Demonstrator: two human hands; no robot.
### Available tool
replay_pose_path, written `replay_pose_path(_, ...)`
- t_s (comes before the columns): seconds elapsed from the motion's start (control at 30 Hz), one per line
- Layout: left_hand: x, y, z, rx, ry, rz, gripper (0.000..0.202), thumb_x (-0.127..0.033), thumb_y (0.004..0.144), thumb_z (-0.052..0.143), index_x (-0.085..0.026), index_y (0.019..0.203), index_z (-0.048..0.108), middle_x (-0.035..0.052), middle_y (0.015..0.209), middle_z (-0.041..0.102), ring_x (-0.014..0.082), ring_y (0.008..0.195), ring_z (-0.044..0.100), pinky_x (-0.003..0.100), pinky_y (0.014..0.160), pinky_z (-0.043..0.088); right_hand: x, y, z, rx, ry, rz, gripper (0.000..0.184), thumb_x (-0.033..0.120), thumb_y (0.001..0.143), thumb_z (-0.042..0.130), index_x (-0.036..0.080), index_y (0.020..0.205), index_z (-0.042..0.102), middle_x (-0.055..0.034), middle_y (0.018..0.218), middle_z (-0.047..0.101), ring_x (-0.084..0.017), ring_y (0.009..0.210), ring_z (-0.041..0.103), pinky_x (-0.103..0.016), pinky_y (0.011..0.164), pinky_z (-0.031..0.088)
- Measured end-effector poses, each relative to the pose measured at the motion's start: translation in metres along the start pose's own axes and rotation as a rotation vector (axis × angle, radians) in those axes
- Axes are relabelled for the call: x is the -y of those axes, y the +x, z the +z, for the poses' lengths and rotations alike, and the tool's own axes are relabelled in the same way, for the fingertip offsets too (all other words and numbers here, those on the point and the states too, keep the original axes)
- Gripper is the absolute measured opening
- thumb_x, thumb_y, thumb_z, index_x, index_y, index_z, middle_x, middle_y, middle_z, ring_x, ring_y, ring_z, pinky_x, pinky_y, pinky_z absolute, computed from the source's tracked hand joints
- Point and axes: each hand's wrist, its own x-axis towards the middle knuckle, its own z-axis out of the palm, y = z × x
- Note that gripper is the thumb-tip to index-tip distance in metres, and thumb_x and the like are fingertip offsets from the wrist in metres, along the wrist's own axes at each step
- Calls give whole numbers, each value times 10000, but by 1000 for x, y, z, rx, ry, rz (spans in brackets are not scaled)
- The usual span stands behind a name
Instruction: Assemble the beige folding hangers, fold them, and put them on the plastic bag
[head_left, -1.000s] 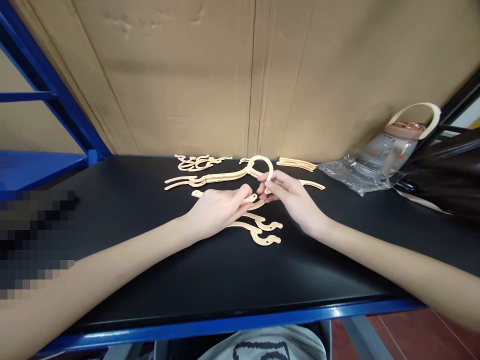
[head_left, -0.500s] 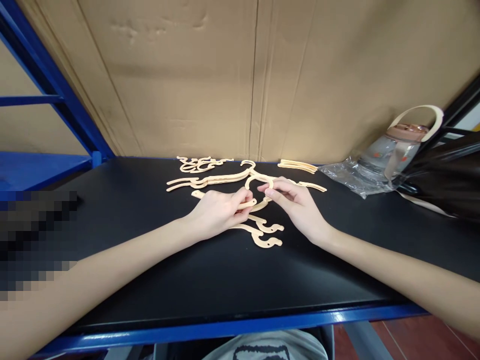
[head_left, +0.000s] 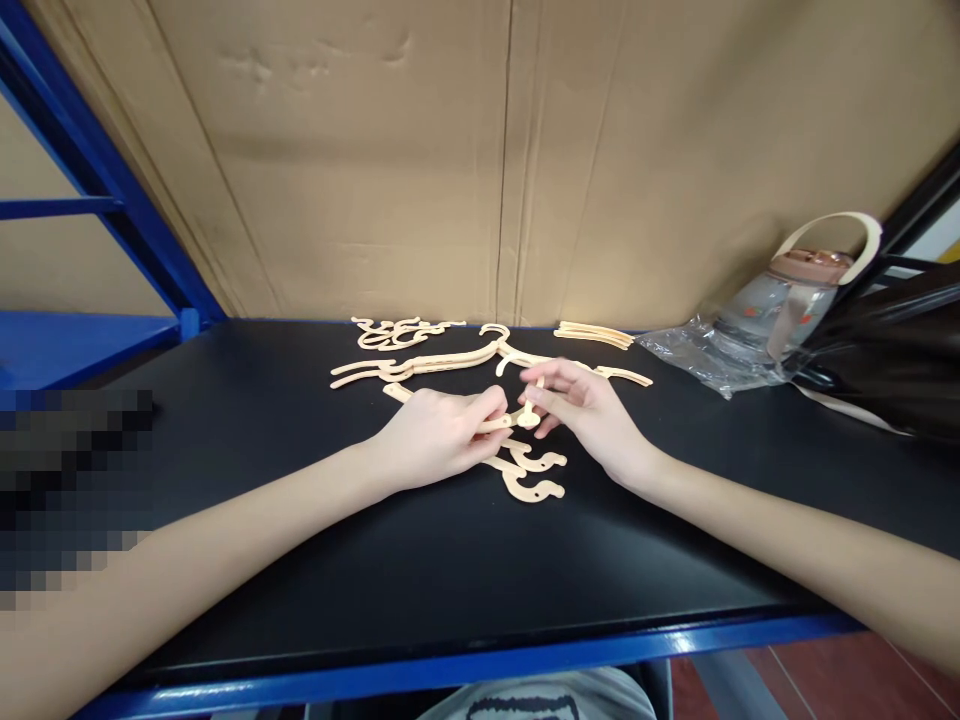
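My left hand (head_left: 442, 432) is closed around a pale hanger arm (head_left: 496, 425), whose holed end sticks out past the fingers. Between the thumb and fingers of my right hand (head_left: 589, 405) is a pale hanger hook (head_left: 529, 418), its wide base against or just beside that holed end; whether the two are joined I cannot tell. Below the hands, curved hanger pieces (head_left: 534, 490) lie on the black table, partly covered by my left hand. Behind the hands rests a folding hanger (head_left: 457, 357) with hook and arms together, its right side partly hidden by my right hand.
Loose hooks (head_left: 390, 338) lie in a pile at the back left. Several slim strips (head_left: 594, 335) are stacked at the back right. Farther right stand a water bottle (head_left: 780, 300) and a crumpled plastic bag (head_left: 697, 350). A cardboard wall (head_left: 360, 180) closes off the back.
My right hand has turned the hook from curve-up to base toward me, bringing its base down to the hanger arm's end. My left hand keeps its hold, slightly lower.
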Motion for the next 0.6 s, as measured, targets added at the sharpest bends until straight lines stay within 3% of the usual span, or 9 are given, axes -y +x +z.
replay_pose_path(0.07, 0, 0, 1, -7, -4, 2, 192, -310, 960, 445, -196, 807, 438, -60, 600, 593, 90, 440, 515, 202, 430, 278, 0, 0, 0, 32, -33, 32, 250, 383, 780, 694, 188, 928, 643, 12, 757, 633, -104, 643, 624, -243, 567, 544)
replay_pose_path(0.3, 2, 0, 1, -16, -13, 19, 196, -344, 992, 405, -187, 883, 446, -46, 633, 632, 107, 460, 562, 203, 431, 306, 2, -2, 2, 123, -12, 55, 341, 303, 779, 709, 200, 1100, 658, -26, 909, 694, -132, 772, 653, -253, 613, 564)
replay_pose_path(0.6, 1, 0, 1, -62, 15, 2, 201, -332, 990, 386, -190, 867, 458, -65, 574, 581, 96, 404, 506, 196, 411, 278, 2, -1, 1, 115, 22, 55, 407, 265, 757, 722, 201, 1147, 623, -9, 874, 653, -122, 761, 623, -231, 573, 550)
